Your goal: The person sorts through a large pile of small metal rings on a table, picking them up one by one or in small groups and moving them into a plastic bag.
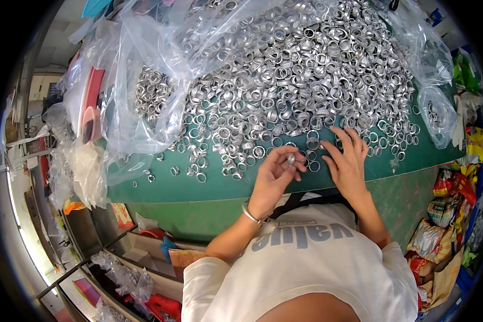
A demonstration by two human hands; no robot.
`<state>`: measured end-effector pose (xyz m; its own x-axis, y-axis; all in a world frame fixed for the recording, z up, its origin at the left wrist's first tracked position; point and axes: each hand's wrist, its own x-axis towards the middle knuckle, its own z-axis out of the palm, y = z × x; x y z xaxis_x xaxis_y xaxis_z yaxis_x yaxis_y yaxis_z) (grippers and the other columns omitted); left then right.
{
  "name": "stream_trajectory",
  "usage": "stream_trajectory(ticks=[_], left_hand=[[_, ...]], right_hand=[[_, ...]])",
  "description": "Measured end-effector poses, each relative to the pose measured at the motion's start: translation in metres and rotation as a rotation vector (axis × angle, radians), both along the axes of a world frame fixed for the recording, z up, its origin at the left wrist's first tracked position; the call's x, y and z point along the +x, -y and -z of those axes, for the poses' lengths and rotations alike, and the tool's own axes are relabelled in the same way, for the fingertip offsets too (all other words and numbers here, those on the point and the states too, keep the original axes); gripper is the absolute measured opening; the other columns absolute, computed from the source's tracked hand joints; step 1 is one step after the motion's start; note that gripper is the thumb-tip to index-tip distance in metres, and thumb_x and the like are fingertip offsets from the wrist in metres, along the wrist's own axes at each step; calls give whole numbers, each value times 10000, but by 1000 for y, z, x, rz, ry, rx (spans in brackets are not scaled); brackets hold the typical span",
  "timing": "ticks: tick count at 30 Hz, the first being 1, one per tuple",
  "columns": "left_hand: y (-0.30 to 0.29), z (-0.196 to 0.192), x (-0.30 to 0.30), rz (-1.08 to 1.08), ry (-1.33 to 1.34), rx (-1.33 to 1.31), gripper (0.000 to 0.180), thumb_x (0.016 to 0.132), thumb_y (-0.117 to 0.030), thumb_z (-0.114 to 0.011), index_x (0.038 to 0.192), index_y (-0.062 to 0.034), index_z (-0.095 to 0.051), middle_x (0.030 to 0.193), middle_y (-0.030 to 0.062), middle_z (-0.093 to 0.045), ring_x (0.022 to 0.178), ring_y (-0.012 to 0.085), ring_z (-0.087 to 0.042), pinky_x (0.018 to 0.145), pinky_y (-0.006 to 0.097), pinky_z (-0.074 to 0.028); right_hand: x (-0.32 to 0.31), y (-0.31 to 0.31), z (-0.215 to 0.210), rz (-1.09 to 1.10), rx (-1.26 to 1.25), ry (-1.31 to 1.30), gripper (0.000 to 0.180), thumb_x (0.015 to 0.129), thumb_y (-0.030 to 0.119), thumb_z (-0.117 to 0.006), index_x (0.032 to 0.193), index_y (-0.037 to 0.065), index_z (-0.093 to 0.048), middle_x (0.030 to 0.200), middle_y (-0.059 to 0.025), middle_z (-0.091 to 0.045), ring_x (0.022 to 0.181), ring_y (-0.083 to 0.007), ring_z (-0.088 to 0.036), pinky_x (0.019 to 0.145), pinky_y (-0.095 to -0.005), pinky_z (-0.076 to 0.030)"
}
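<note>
A workroom seen from above, its straight edges curving. A dark green tabletop (pixel 198 190) spans the middle; below its near edge lies a paler green surface (pixel 397 201), possibly floor or a panel. At lower left, open drawer-like compartments (pixel 145 249) hold mixed clutter. Along the far left runs a long, bright white strip of light (pixel 31 244). At upper left is a pale wall (pixel 61 43). On the right, colourful packages (pixel 434 239) crowd beside a blue edge (pixel 471 228).

Passable: front-left table strip (pixel 213 191) | blocked: ring heap (pixel 316 70), plastic sheeting (pixel 139 45)
</note>
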<state>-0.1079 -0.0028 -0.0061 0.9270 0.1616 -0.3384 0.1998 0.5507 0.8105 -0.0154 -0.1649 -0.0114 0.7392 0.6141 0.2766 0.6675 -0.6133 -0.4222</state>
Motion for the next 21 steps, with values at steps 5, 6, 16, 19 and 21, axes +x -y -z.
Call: stream_trajectory(ticks=[5,6,16,19,21], left_hand=[[-6,4,-12,-11,-14,839,303,761,20,-631,1053,-29,-563,853,68,-496,766,159,-492,665,258,-415],[-7,2,-13,34,-34,1106,315,743,14,-652,1044,-36,-572,839,74,-482,760,168,-483,657,267,-408],[-5,14,-14,74,-3,1352,346,712,-10,-666,1041,-51,-567,819,131,-445,765,303,-475,666,372,-404],[-6,12,-17,36,-7,1379,377,713,23,-637,1071,-51,-548,825,134,-449,769,304,-476,675,379,-405],[-8,13,-18,11,-7,1393,405,711,40,-621,1097,-48,-531,825,136,-450,769,303,-475,682,380,-406]], right_hand=[[11,16,12,155,47,108,208,703,36,-650,905,75,-619,1135,-89,-532,1101,-304,-445,918,-438,-271],[9,15,12,119,101,68,212,698,42,-657,905,73,-619,1132,-87,-532,1099,-305,-446,922,-442,-270],[-2,12,13,-36,-1,10,260,674,40,-660,926,76,-612,1173,-99,-497,1147,-321,-414,946,-476,-258],[-5,13,7,14,45,5,253,681,19,-633,928,72,-614,1162,-102,-502,1152,-326,-412,940,-476,-264],[-11,7,6,-46,93,-79,282,691,57,-654,969,74,-610,1175,-98,-493,1165,-326,-399,946,-485,-260]])
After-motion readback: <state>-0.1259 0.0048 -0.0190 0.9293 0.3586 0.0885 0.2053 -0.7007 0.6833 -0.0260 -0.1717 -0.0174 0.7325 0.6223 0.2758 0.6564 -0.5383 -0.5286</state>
